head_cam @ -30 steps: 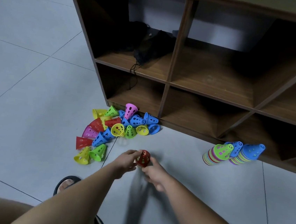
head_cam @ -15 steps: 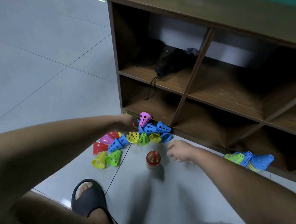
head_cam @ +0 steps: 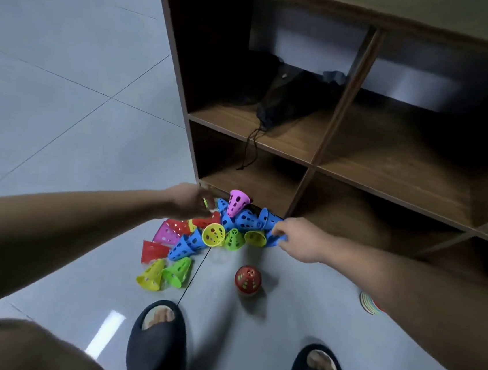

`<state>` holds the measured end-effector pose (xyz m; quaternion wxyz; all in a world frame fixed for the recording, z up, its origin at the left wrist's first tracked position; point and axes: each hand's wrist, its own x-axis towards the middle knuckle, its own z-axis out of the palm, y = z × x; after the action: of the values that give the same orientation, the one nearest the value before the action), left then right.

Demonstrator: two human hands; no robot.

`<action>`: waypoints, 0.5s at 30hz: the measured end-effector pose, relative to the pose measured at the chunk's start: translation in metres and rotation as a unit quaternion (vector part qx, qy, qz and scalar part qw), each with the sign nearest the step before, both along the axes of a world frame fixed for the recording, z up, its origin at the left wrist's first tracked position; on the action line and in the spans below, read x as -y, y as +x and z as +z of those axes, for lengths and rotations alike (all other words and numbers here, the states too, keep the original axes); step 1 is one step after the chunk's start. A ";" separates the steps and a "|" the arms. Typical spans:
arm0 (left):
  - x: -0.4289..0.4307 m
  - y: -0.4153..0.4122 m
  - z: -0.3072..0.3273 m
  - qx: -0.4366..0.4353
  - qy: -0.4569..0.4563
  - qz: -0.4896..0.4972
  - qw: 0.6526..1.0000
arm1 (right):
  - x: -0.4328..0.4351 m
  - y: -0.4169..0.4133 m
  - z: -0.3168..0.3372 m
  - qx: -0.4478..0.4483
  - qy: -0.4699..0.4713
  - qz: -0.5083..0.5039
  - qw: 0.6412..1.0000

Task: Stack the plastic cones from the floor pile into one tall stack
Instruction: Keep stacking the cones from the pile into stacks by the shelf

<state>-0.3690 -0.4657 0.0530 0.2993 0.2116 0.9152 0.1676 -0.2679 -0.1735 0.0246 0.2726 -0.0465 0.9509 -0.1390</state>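
Note:
A loose pile of perforated plastic cones in blue, green, yellow, red and pink lies on the floor against the shelf's bottom edge. In front of it stands a short stack topped by a red cone, with no hand on it. My left hand reaches over the back left of the pile, and its fingers curl round a green cone that is mostly hidden. At the pile's right edge, my right hand pinches a blue cone.
A brown wooden cubby shelf rises right behind the pile, and a black bag sits in one compartment. Another multicoloured cone stack shows beside my right forearm. My feet in black slippers stand on the grey tiles.
Both hands let go of the red-topped stack, which now stands alone. They moved forward to the pile, the left to its back left and the right onto a blue cone.

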 end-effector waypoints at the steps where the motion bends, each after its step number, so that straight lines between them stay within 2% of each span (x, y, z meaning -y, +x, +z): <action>1: 0.000 0.000 -0.013 -0.013 -0.012 -0.010 1.000 | -0.003 -0.004 -0.012 -0.004 0.004 0.007 1.000; 8: 0.005 0.010 -0.097 -0.062 -0.055 -0.086 0.993 | -0.008 -0.024 -0.066 -0.046 0.063 0.088 0.993; 15: -0.012 0.023 -0.144 -0.075 -0.023 -0.136 0.988 | 0.005 -0.039 -0.091 -0.062 0.134 0.164 0.975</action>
<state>-0.3456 -0.4536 -0.0908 0.2550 0.3392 0.9012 0.0880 -0.3066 -0.1788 -0.0667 0.2358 -0.1731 0.9555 0.0396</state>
